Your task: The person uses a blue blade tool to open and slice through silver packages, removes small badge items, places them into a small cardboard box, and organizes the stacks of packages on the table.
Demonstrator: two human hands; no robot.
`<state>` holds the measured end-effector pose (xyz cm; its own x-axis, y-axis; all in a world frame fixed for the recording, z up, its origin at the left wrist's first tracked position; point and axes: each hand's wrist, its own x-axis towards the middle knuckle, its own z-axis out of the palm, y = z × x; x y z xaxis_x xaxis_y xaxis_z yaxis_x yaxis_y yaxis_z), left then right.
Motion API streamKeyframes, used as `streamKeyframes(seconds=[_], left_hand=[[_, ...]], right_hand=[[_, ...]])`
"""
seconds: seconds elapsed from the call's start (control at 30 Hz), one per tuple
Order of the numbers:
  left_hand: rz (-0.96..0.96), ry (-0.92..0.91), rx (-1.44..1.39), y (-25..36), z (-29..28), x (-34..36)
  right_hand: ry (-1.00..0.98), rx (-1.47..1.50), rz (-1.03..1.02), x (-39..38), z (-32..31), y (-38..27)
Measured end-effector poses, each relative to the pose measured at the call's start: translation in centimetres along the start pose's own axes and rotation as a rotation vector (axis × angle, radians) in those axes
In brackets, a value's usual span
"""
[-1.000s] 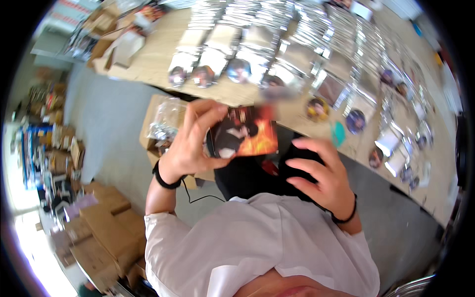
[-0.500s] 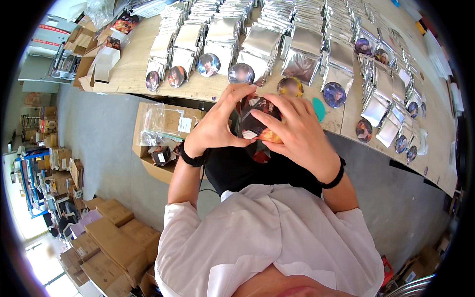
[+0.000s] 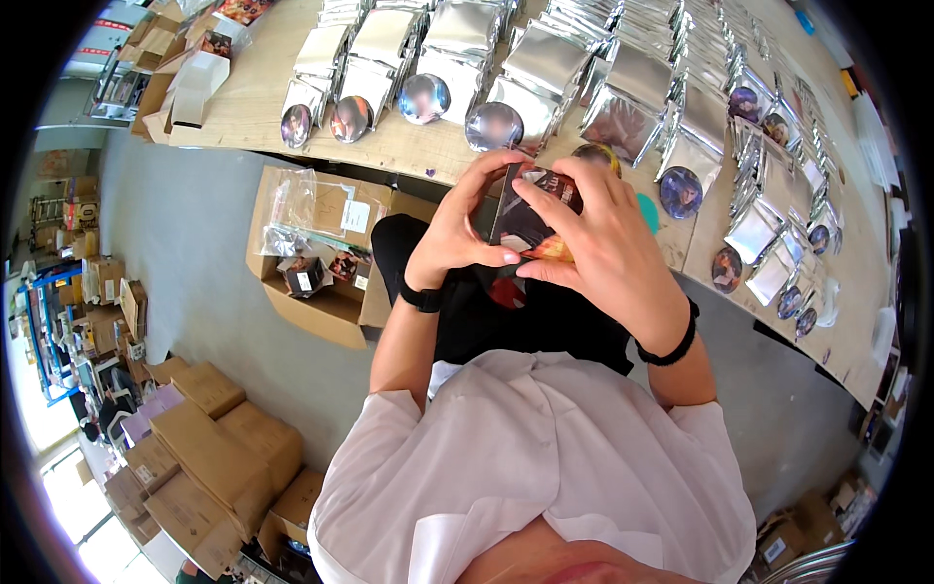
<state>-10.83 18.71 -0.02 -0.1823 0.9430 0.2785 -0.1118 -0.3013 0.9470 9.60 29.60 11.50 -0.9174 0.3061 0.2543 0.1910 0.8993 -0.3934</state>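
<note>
Between my hands, above my lap and close to the table's front edge, is a small dark printed box (image 3: 533,216) with red and orange artwork. My left hand (image 3: 467,219) curves round its left side, thumb at the lower corner. Across its top and right side lie the fingers of my right hand (image 3: 613,238), the thumb low on the near edge. Whatever is beneath the box is hidden. Beyond it, round badges such as a blue-rimmed one (image 3: 424,98) and a purple one (image 3: 681,192) lean before rows of silver foil packets (image 3: 545,60).
An open cardboard carton (image 3: 321,316) holding small printed boxes and clear plastic stands left of my legs. The wooden table (image 3: 263,117) spans the far side. Stacked brown cartons (image 3: 209,448) are at the lower left. A white box (image 3: 197,88) sits at the table's left end.
The view has shifted, so the table and the carton appear moved. Both hands keep hold of the box, which is slightly farther right in the picture. My right fingers have shifted a little on it.
</note>
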Motion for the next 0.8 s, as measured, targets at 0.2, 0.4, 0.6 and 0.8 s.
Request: streamKeyframes(seconds=[0.2,0.4,0.6,0.8], left_hand=[[-0.011,0.031,-0.008,-0.7,0.2,0.2],[-0.062,0.076,-0.032,-0.1,0.4,0.1],[-0.011,0.077,-0.019,-0.7,0.5,-0.2],[-0.002,0.114,0.112,0.0,0.9,-0.6]], right_hand=[[-0.053,0.012,-0.019,1.6,-0.5,0.7],[-0.138,0.114,-0.107,2.8,-0.5,2.2],[-0.129,0.099,-0.211,3.3,-0.4,2.3],[-0.277,-0.002,-0.206,4.3,-1.5,1.1]])
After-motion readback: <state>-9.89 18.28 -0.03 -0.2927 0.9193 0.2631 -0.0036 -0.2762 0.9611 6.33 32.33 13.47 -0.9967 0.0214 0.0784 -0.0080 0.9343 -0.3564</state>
